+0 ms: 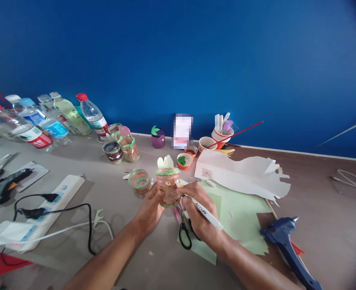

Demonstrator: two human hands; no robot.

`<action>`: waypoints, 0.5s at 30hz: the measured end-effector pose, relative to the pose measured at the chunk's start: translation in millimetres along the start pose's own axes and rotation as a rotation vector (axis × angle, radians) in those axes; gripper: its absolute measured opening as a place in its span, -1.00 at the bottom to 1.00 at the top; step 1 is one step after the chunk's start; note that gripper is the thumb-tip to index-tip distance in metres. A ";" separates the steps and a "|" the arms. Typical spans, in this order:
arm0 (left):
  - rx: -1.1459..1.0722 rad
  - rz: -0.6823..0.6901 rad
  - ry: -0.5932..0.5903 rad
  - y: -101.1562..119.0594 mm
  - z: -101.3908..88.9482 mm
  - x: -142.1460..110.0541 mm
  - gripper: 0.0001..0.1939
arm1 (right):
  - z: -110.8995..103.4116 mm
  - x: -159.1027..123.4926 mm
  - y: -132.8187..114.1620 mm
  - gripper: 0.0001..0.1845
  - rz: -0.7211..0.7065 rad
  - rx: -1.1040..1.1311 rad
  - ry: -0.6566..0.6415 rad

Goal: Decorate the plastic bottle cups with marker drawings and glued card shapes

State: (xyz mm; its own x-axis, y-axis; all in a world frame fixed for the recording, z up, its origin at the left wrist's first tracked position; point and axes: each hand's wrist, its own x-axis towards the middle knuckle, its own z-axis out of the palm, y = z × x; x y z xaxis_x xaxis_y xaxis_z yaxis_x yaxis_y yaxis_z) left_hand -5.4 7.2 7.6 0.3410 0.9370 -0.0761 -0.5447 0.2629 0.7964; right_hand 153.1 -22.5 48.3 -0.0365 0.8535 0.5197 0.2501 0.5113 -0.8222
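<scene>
My left hand (151, 207) is wrapped around the side of a small glass jar (168, 189) painted brown with a green rim. A pale petal-shaped cutout (165, 162) rises behind its rim, and a small eye-like spot shows on its front. Pinched in my right hand (200, 209) is a white acrylic marker (204, 212), its tip pointing at the jar's right side; I cannot tell if it touches. Another brown and green jar (139, 182) stands to the left. Black-handled scissors (185, 233) lie under my right hand, partly hidden by it.
Pale green paper (238, 213) and torn white paper (241, 173) lie at right, near a blue glue gun (286, 241). A power strip (53, 209) with cables is at left. Bottles (93, 114), decorated jars (129, 149) and paper cups (207, 144) stand along the wall.
</scene>
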 end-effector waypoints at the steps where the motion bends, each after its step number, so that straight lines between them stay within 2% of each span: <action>1: 0.000 -0.004 0.000 0.3 -0.1 -0.2 -0.52 | -0.4 -0.8 0.0 -0.73 -0.006 -0.001 -0.004; 8: 0.022 -0.002 -0.024 4.0 0.7 -1.5 -0.52 | -1.6 1.7 0.5 -0.71 -0.025 -0.007 0.030; 15: 0.025 -0.009 -0.003 5.3 1.7 -0.1 -0.50 | -3.4 5.1 -1.0 -0.75 0.076 -0.042 0.071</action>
State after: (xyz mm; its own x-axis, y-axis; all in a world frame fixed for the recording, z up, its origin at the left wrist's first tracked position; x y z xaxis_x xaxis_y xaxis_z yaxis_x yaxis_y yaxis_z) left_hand -7.0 8.2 12.8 0.3485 0.9337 -0.0817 -0.5218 0.2657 0.8106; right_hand 156.0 -18.9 52.5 0.0523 0.8795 0.4731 0.2899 0.4399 -0.8499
